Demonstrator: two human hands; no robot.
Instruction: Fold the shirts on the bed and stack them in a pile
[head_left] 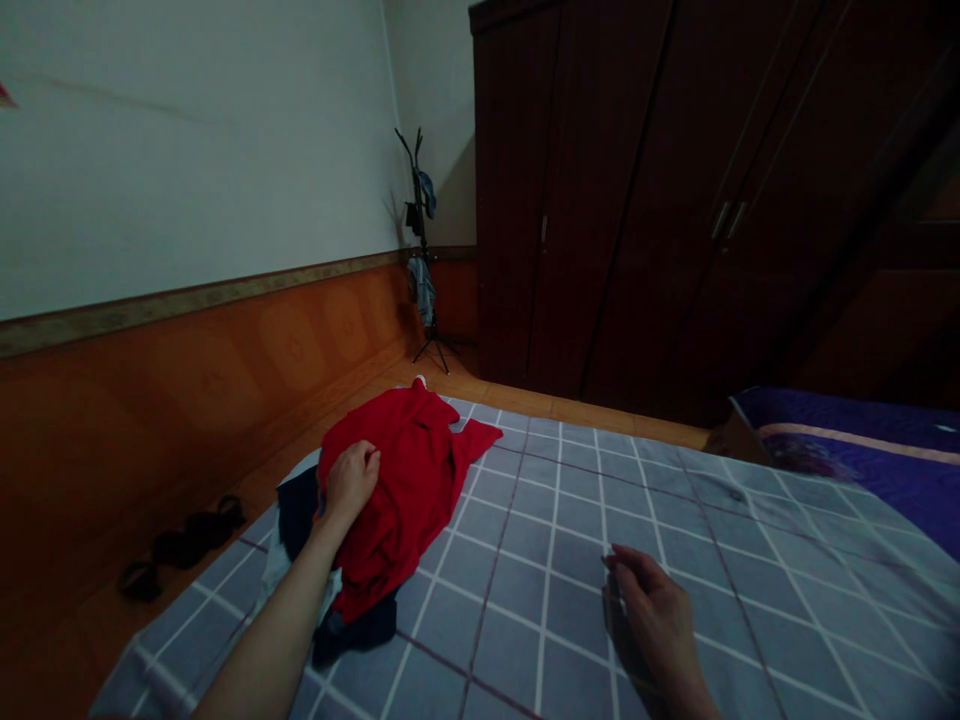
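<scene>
A crumpled red garment lies on a bed with a grey checked sheet, on top of other clothes. Dark navy cloth and some pale cloth stick out from under it. My left hand is over the left side of the red garment, its fingers curled in against the fabric; the exact grip is partly hidden. Apart from the pile, my right hand hovers low over the sheet on the right. Its fingers are loosely bent, and I see nothing held in them.
Dark shoes sit on the floor left of the bed. Beyond the bed's far edge stand a coat rack with items hung on it and a tall dark wardrobe. Purple bedding lies at the right.
</scene>
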